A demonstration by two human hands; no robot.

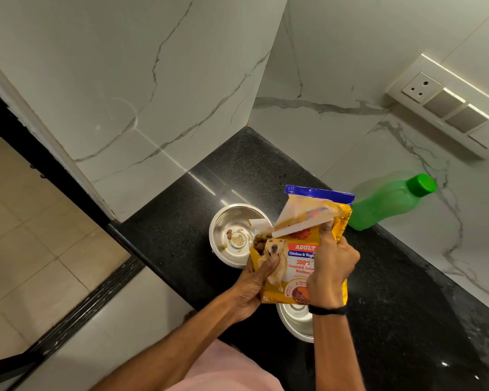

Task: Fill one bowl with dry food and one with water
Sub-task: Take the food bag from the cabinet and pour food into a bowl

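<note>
Both forearms (181,342) are bare from the lower edge of the view up to the hands. A thin black band (326,309), cord-like and slightly uneven, sits snug around the wrist just below the right hand (332,266). The left hand (254,286) and its wrist are bare. Low in the view, a pale pink garment (223,371) covers the person's body between the arms.

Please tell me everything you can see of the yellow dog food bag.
The yellow dog food bag looks like glossy plastic, with a blue top strip, a dog picture and the word ADULT. Its upper left corner is open and shows brown kibble, above a steel bowl. The left hand and right hand grip it.
</note>
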